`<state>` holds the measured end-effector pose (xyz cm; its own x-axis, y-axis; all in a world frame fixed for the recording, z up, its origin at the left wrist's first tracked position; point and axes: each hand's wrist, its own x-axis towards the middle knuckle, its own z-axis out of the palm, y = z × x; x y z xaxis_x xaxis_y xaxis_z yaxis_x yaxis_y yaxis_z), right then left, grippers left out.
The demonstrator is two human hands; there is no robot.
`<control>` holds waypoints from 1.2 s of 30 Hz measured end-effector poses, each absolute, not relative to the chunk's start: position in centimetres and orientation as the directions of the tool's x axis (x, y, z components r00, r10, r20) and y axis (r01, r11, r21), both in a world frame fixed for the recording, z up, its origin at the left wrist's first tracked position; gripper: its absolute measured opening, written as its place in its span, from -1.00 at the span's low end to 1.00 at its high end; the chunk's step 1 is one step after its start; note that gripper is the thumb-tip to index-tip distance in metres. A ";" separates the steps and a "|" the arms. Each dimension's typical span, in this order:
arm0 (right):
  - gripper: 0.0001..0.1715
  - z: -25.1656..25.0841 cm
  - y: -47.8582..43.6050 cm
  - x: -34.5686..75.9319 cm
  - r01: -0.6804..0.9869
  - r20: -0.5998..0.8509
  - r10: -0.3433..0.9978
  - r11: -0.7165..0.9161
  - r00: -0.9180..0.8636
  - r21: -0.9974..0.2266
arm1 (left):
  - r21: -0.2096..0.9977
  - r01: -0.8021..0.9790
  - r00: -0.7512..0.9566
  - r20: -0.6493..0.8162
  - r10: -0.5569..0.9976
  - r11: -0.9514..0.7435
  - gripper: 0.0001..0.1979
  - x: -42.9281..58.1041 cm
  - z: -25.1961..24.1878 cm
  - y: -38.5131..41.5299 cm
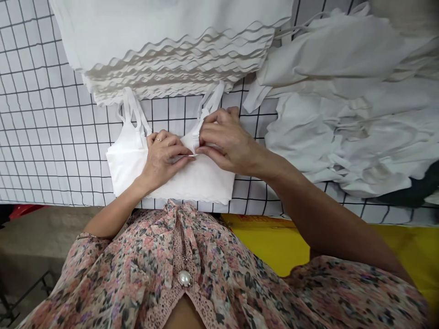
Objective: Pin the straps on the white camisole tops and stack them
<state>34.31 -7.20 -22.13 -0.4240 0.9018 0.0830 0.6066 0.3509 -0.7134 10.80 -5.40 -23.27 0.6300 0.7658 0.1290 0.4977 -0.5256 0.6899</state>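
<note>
A white camisole top [209, 176] with thin straps lies flat at the table's front edge, its straps pointing away from me. My left hand [164, 155], with a ring on one finger, rests on the top's middle and pinches the upper edge of the fabric between thumb and fingertips. Close beside it, my right hand [228, 139] is closed on the same upper edge at the base of the right strap [209, 103]. The fingertips of both hands almost meet. The left strap [132, 107] lies loose in a loop.
Beyond the top is a neat stack of white garments [171, 50] with wavy hems. A loose heap of white garments [346, 109] covers the right side. The grid-patterned cloth [44, 132] covers the table. Something yellow [270, 237] stands below the front edge.
</note>
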 end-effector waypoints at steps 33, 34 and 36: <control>-0.69 -21.8 -9.7 31.4 0.497 0.214 0.968 0.252 -0.133 -0.830 | 0.778 0.507 0.626 -0.037 0.779 -0.371 -0.70 11.3 -22.1 -5.1; -0.69 -21.8 -9.7 31.3 0.500 0.220 0.968 0.253 -0.124 -0.828 | 0.779 0.509 0.626 -0.043 0.778 -0.367 -0.70 11.3 -22.0 -5.1; -0.73 -21.6 -9.7 31.3 0.511 0.231 0.966 0.258 -0.117 -0.820 | 0.781 0.508 0.629 -0.047 0.776 -0.363 -0.71 11.3 -21.9 -5.1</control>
<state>31.34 -9.70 -21.64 -0.1169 0.9660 0.2308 0.5112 0.2577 -0.8199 11.28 -5.06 -21.93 0.6288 0.7761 -0.0474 0.5075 -0.3635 0.7812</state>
